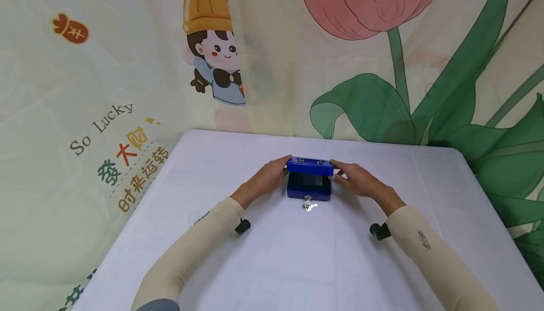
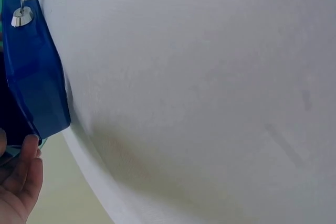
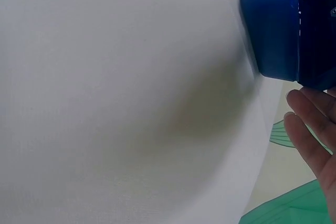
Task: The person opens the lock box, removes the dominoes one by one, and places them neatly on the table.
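Observation:
A blue metal cash box (image 1: 309, 195) stands on the white table with its lid (image 1: 310, 167) raised partway, showing a dark interior. Silver keys (image 1: 309, 206) hang from the lock on its front. My left hand (image 1: 269, 176) holds the lid at its left end, and my right hand (image 1: 358, 179) holds the right end. In the left wrist view, bent fingers (image 2: 26, 174) are at the box's rear corner. The right wrist view has longer, straighter fingers (image 3: 310, 124) by the lid; the rest of that hand is cut off.
The white-covered table (image 1: 272, 264) runs back to a fabric backdrop (image 1: 272, 65) printed with a tulip, a cartoon figure and lettering. Black wrist cameras (image 1: 243, 226) sit under both forearms, over the tabletop.

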`<state>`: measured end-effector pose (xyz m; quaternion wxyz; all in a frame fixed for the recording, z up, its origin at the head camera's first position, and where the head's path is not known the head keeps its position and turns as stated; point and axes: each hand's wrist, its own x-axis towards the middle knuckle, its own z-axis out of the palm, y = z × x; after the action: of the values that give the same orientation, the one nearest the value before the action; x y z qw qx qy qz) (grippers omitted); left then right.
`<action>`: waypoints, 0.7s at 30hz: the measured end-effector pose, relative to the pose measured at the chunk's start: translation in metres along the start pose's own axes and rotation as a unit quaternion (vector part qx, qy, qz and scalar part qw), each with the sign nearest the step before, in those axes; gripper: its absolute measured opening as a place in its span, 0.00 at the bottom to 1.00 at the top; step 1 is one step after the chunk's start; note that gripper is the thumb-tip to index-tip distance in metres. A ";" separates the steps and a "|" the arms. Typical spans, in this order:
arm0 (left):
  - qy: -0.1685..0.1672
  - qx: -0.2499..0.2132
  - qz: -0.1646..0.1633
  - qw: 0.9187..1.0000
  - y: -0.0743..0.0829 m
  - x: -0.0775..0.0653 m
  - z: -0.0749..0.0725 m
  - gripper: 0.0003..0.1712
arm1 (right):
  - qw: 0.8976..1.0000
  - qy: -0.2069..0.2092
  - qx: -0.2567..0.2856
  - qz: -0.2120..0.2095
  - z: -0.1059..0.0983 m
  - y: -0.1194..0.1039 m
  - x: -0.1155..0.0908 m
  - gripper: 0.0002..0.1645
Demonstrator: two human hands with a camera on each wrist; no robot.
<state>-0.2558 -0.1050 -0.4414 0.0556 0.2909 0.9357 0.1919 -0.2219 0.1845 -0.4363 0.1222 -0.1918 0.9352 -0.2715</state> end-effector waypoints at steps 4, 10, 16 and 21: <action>0.005 -0.001 -0.001 1.000 0.000 0.004 -0.001 0.28 | 1.000 0.000 0.002 0.005 -0.002 0.000 0.003 0.36; 0.004 0.003 -0.010 1.000 -0.001 0.008 -0.001 0.27 | 1.000 0.002 -0.005 0.014 -0.003 -0.002 0.005 0.35; 0.005 0.007 -0.017 1.000 -0.001 0.012 -0.002 0.26 | 1.000 0.020 -0.011 0.016 -0.001 0.000 0.008 0.33; 0.004 0.004 -0.022 1.000 -0.002 0.015 -0.001 0.25 | 0.999 0.035 -0.009 0.021 0.000 -0.001 0.010 0.31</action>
<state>-0.2695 -0.0981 -0.4407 0.0553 0.2695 0.9428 0.1883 -0.2303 0.1790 -0.4371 0.0931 -0.1636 0.9452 -0.2669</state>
